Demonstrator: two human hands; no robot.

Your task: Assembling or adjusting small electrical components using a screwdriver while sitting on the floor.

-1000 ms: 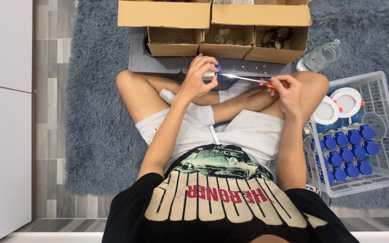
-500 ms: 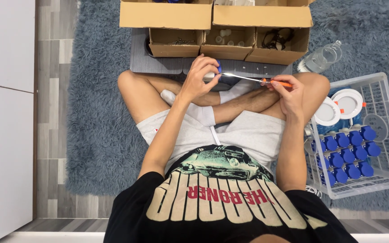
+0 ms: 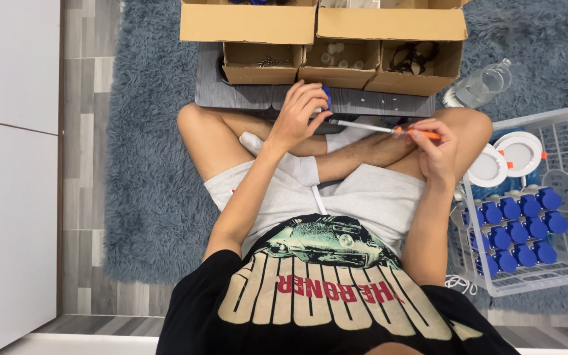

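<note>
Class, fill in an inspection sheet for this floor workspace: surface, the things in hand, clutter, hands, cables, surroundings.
Surface: shaggy grey-blue rug on a wood-look floor; the person sits cross-legged on it.
Job's things: small blue part in the left hand; orange-handled screwdriver, its tip pointed at the part.
Clutter: cardboard boxes of small parts ahead; white wire basket with rows of blue parts and round white fittings; clear plastic bottle lying on the rug.
Hands: left hand grips the part; right hand grips the screwdriver.
Cables: white cord beside the basket.
Surroundings: white cabinet along one side.
</note>
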